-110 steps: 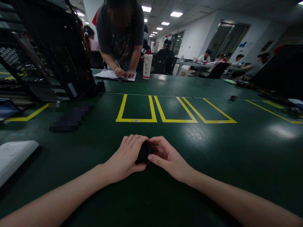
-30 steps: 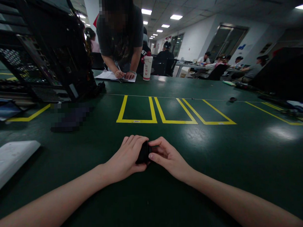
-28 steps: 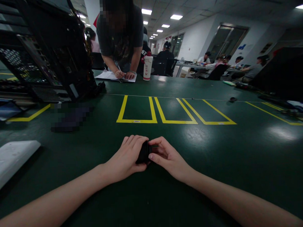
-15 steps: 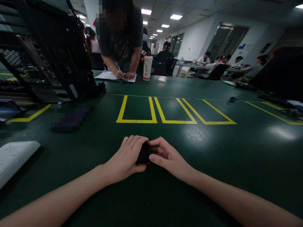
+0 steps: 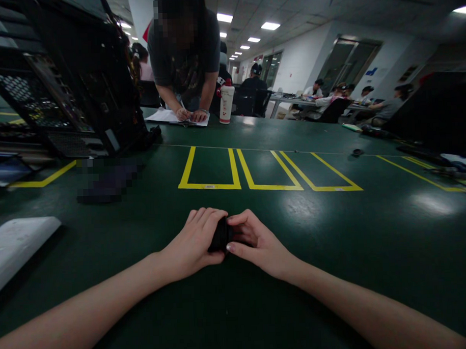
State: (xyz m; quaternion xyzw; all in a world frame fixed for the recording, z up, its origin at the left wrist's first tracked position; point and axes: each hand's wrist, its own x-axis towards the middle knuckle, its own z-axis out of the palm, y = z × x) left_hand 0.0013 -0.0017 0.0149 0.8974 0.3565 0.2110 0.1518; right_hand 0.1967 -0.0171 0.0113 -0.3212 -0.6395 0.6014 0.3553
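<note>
A small black object (image 5: 219, 237) sits low over the green table (image 5: 237, 301), mostly covered by my fingers, so its kind does not show. My left hand (image 5: 195, 242) is wrapped over its left side, thumb below and fingers on top. From the right, my right hand (image 5: 260, 245) pinches the object's right end between thumb and fingertips. Both hands are close together, in front of the yellow tape outlines (image 5: 209, 186).
An open black computer case (image 5: 80, 88) stands at the left, above a white flat box (image 5: 21, 248). Across the table a person (image 5: 186, 59) writes on papers (image 5: 164, 115) beside a white cup (image 5: 226, 104). A small black round item (image 5: 357, 152) lies to the right.
My right hand has shifted slightly left, its thumb and fingertips closer in on the black object's right end. My left hand stays in place.
</note>
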